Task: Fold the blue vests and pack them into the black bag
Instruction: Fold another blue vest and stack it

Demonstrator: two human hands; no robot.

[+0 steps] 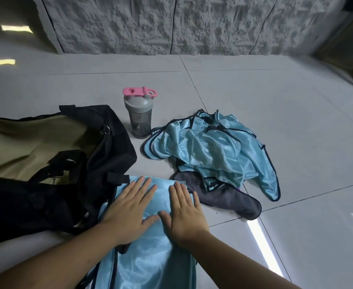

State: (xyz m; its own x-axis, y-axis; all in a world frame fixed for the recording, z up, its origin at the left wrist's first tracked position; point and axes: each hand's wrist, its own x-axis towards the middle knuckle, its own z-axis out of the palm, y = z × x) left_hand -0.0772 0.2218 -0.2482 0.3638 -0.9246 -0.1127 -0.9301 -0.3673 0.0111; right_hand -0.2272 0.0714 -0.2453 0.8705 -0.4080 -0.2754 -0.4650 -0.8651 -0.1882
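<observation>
Plainly, the slippery fabric is the main risk: both hands lie flat on the shiny light-blue satin vest with dark piping [150,247], spread long on the pale tiled floor [275,101] in the near middle of the scene, and such cloth will likely slide or spring open once the pressure comes off. The left hand [129,211] rests with fingers straight and slightly spread, fingertips towards the far edge of the vest; the right hand [185,215] lies just beside it, fingers straight and close together, the two thumbs almost touching. Neither pinches anything. The vest's left edge runs under or against the open black fabric bag with olive lining [46,155], which sits to the left, so a fold made here could snag a black strap [117,178] and drag it along. To the right, a crumpled heap of blue vests [213,151] waits unfolded, lying partly over a dark grey cloth [223,197]; reaching for it carelessly could knock over the grey shaker bottle with a pink lid [139,113] standing upright just beyond. As for contents, the bag gapes open showing bare lining and its own straps; no vest is visible inside. The bottle looks dark and translucent; whether it holds anything I cannot tell.
</observation>
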